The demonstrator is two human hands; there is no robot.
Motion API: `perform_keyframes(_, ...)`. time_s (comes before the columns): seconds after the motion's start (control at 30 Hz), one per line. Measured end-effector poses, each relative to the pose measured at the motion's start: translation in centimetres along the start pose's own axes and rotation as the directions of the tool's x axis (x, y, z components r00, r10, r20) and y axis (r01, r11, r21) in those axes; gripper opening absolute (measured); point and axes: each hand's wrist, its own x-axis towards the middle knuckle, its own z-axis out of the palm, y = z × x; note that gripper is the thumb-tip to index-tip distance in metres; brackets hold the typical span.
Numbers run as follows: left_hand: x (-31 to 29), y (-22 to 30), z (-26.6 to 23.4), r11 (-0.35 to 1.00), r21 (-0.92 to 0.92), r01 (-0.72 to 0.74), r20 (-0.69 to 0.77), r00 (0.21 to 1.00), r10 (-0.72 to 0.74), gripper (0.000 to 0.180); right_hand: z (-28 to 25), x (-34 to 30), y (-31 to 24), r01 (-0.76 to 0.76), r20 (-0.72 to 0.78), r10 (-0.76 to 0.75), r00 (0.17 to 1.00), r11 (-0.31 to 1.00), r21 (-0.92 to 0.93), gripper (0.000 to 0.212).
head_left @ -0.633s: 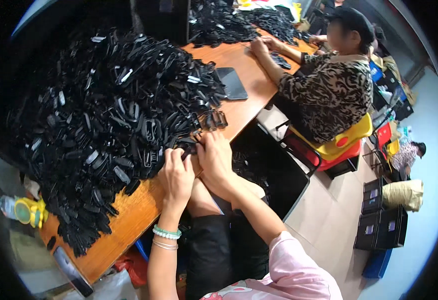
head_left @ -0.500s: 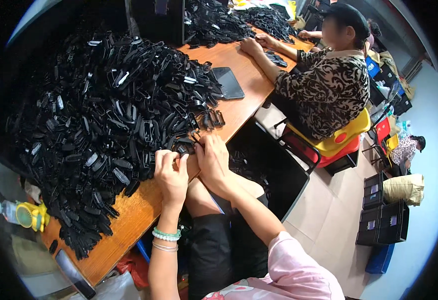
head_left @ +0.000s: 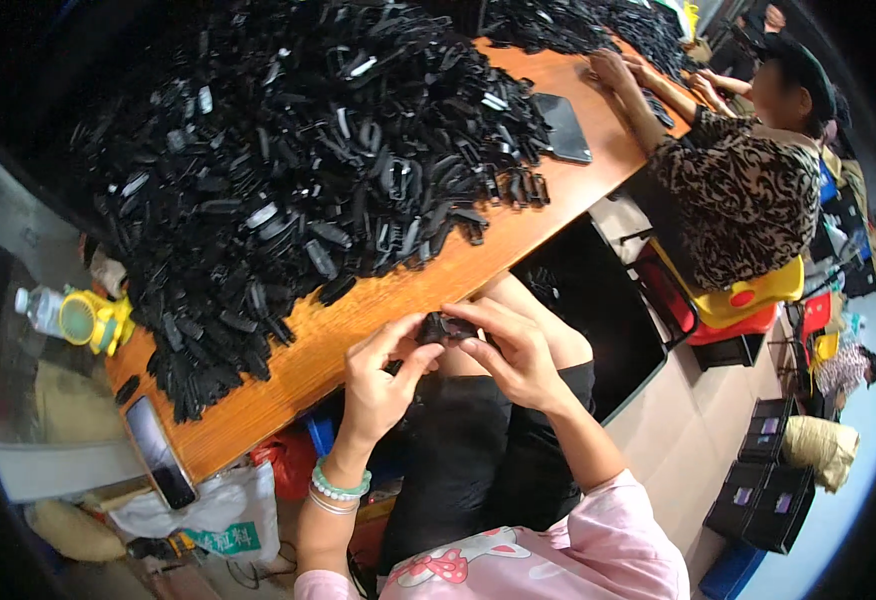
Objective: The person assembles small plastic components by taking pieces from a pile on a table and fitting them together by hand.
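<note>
A small black plastic part is pinched between the fingers of both my hands, over my lap just off the table's near edge. My left hand closes on its left end with thumb and fingertips. From the other side my right hand grips its right end. The fingers cover much of the part, so its exact kind does not show. Beyond my hands a big heap of similar black plastic parts covers much of the wooden table. Several parts stand in a row at the heap's right edge.
A dark phone or tablet lies right of the heap; another phone rests at the table's left corner. Near it stand a yellow toy-like fan and a bottle. A person sits working at the right. Black crates stand on the floor.
My hands have drawn back from the heap's edge to over my lap, now together on one black part. The view has shifted, so the table sits higher and further right.
</note>
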Motion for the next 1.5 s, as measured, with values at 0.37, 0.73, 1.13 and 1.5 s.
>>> perform_keyframes(0.37,-1.6,2.0,-1.6,0.961,0.213,-0.179,0.003,0.983,0.183,0.022,1.2,-0.8,-1.2,-0.005,0.137,0.024,0.99,0.991,-0.137,0.041)
perform_keyframes(0.73,-2.0,2.0,-1.6,0.905,0.358,-0.23,0.012,0.97,0.242,0.021,2.9,-1.2,-0.5,0.241,0.162,-0.186,0.969,0.853,-0.464,0.048)
perform_keyframes(1.13,-3.6,1.6,-2.8,0.99,-0.137,0.032,-0.004,0.999,-0.033,0.025,4.4,-1.3,-0.5,-0.137,0.057,0.127,0.99,0.968,0.212,0.035)
perform_keyframes(1.5,2.1,-1.9,-5.5,0.682,0.689,-0.244,-0.1,0.9,0.424,0.012,4.5,1.3,1.2,0.003,0.194,0.057,0.979,0.955,-0.297,0.032)
